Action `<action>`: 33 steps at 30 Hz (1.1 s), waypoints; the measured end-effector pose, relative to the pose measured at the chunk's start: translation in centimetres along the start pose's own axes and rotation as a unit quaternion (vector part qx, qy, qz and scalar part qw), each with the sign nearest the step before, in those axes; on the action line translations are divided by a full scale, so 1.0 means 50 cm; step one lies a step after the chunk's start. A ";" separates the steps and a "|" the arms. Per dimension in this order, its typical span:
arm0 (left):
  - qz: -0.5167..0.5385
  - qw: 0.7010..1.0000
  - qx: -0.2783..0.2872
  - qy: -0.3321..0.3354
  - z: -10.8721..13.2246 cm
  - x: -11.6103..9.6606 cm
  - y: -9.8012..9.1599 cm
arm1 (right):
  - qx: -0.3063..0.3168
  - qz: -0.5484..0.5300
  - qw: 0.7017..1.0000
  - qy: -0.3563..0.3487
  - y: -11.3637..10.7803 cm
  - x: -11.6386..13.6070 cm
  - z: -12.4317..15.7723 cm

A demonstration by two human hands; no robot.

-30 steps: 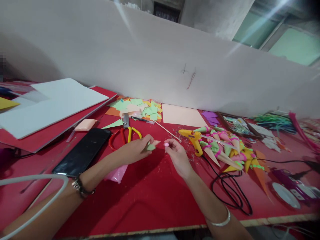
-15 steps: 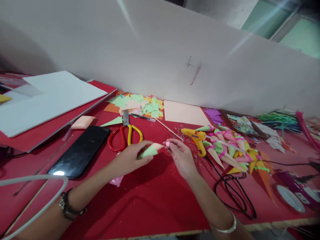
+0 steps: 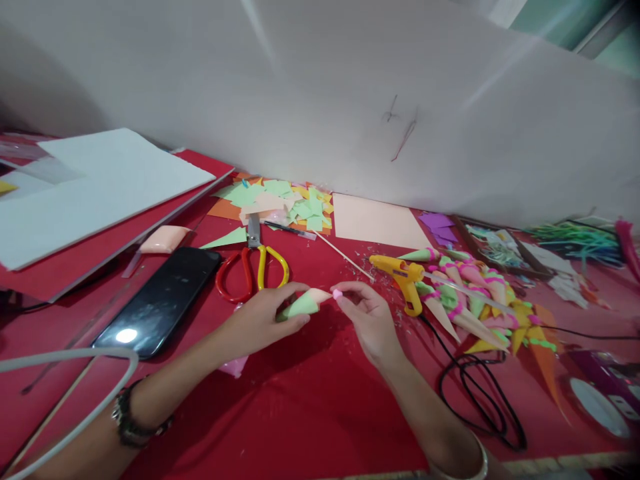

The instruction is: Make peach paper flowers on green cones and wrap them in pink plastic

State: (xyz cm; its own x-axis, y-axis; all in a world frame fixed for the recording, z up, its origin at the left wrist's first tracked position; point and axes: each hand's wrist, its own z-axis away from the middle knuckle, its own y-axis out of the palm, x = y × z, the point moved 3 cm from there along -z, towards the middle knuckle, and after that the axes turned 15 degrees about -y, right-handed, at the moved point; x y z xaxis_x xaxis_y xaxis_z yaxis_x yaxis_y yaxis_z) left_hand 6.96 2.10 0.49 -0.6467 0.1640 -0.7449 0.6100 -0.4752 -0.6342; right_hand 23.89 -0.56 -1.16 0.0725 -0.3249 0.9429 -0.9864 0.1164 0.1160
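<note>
Between the thumb and fingers of my left hand [image 3: 265,317] is a small paper cone [image 3: 303,305], light green with a peach tip pointing right. My right hand [image 3: 367,317] pinches a small pink ball [image 3: 337,294] at the cone's tip; whether the two touch or stand slightly apart is hard to tell. Just beyond my left hand lie scissors [image 3: 261,263] with one red and one yellow handle. A yellow glue gun [image 3: 409,288] lies right of my right hand, beside a pile of decorated paper cones [image 3: 467,293] in green, peach, yellow and orange with pink trim.
A black phone [image 3: 163,300] and a peach packet [image 3: 165,240] lie left. Behind are paper scraps [image 3: 280,200], a peach sheet [image 3: 377,220] and a thin stick [image 3: 343,255]. The glue gun's black cord [image 3: 475,393] coils right. A white board [image 3: 100,193] sits back left.
The camera view has shifted slightly, moving the table items a little within it. My hands keep the paper cone and pink ball close together, nearly unchanged.
</note>
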 end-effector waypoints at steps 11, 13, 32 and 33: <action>-0.022 1.000 0.011 0.009 0.007 -0.005 0.004 | 0.050 0.077 0.994 -0.064 0.004 0.020 0.001; -0.024 1.000 0.011 0.008 0.007 -0.005 0.005 | 0.051 0.080 0.993 -0.068 0.005 0.020 0.001; 0.002 0.999 0.004 0.038 0.006 -0.008 0.005 | 0.031 0.094 0.994 -0.044 0.003 0.022 -0.001; -0.001 0.999 0.006 0.039 0.007 -0.008 0.006 | 0.032 0.091 0.994 -0.045 0.004 0.021 0.000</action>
State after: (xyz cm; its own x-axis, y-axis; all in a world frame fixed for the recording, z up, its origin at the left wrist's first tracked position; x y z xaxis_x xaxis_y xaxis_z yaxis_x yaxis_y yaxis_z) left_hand 7.24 1.62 0.67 -0.6103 0.2307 -0.7578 0.6030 -0.4851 -0.6333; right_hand 23.76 -0.87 -0.15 -0.1189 -0.3876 0.9141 -0.9896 0.1213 -0.0772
